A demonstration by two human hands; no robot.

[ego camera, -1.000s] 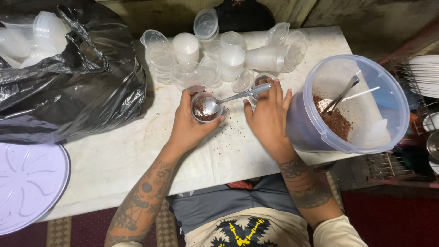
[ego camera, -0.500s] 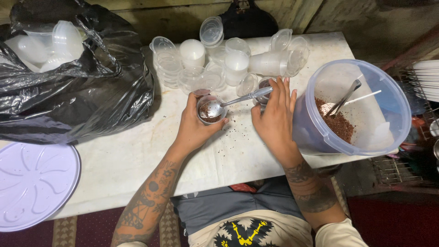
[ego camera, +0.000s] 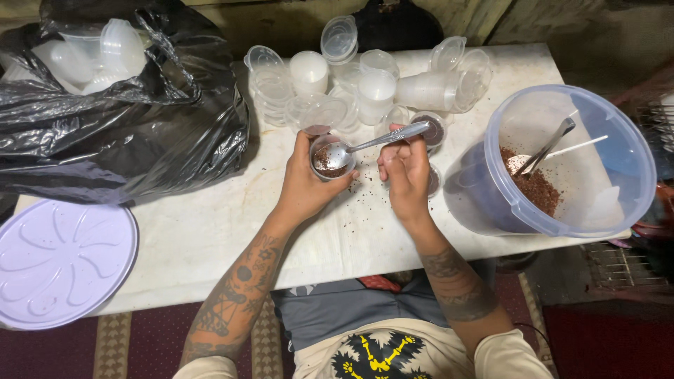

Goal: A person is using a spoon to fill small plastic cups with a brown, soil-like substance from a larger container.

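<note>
Head view: a small clear cup (ego camera: pixel 330 158) is gripped by the left hand (ego camera: pixel 309 184) just above the white tabletop (ego camera: pixel 210 224). A metal spoon (ego camera: pixel 365 146) is held closed in the right hand (ego camera: pixel 406 175), its bowl inside the cup, over reddish-brown powder. A large plastic tub (ego camera: pixel 569 161) with more powder is seen at the right

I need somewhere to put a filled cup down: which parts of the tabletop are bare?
Bare: the white tabletop between the black plastic bag and the left hand. Crowded: the back, with clear plastic cups, and the right, with the large clear bucket.
</note>
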